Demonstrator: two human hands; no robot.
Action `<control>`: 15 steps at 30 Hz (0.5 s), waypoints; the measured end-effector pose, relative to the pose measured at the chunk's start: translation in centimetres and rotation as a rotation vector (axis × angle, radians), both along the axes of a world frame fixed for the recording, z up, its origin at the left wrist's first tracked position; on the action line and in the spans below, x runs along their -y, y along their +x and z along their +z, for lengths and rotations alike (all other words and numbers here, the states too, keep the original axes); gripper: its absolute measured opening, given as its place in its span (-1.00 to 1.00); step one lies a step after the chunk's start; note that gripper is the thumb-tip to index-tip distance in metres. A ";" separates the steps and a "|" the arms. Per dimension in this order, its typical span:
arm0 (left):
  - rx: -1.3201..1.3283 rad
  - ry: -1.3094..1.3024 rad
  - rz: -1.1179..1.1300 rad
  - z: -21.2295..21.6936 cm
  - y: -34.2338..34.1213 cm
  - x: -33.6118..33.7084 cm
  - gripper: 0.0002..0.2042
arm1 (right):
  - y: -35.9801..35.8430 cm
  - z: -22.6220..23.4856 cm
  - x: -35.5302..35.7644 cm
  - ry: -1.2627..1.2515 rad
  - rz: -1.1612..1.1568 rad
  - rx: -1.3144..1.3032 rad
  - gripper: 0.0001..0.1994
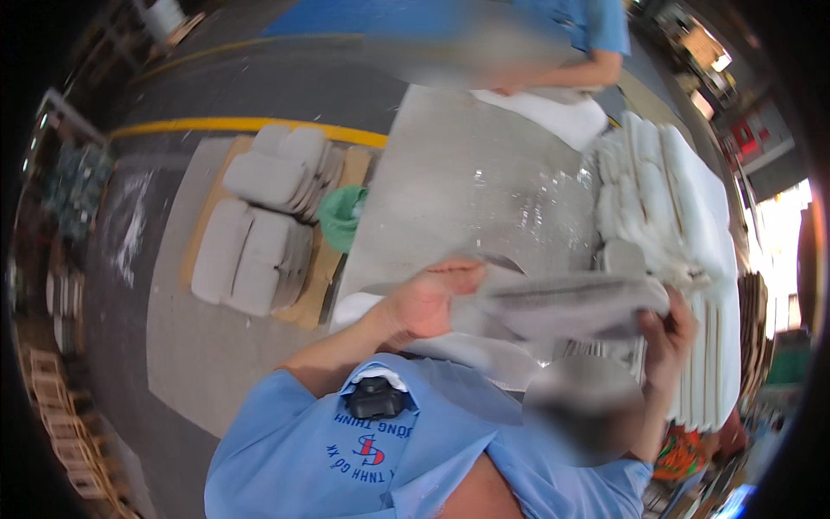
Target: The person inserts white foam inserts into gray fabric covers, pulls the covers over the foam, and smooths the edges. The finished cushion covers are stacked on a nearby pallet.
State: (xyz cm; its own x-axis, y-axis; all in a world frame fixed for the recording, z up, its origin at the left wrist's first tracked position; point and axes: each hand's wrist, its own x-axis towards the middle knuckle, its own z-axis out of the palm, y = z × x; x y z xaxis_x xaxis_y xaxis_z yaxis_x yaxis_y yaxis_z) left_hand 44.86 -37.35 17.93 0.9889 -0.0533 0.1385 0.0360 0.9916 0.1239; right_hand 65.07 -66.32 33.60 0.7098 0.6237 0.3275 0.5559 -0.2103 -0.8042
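Observation:
A grey-white, soft-looking pad (562, 307) with rounded ends is stretched between my hands, blurred by motion, above the near end of the table (493, 186). My left hand (432, 298) is at its left end, palm showing, fingers along the edge. The right end is pinched in my right hand (670, 333), thumb in front. Beneath the pad lie other pale, rounded pieces (484, 355), partly covered by it. A round grey piece (584, 385) shows close to my right forearm.
Left of the table, stacked grey pads (255, 251) lie on cardboard beside a green bag (341, 216). White padded sheets (661, 190) are piled along the right side. Across the table, a person in a blue shirt (596, 30) reaches toward a white sheet (553, 117).

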 end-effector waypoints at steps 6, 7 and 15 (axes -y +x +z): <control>-0.144 0.005 0.000 -0.6 -3.1 3.3 -0.65 | 0.1 8.0 -7.4 -0.316 0.770 -0.359 -0.65; -0.168 0.049 0.033 -0.2 -3.6 3.4 -0.65 | 0.5 6.6 -9.2 -0.260 0.780 -0.563 -0.58; -0.698 0.622 0.404 -1.6 -5.5 2.2 -0.71 | -5.2 -25.1 -15.0 -0.612 0.391 -0.836 -0.68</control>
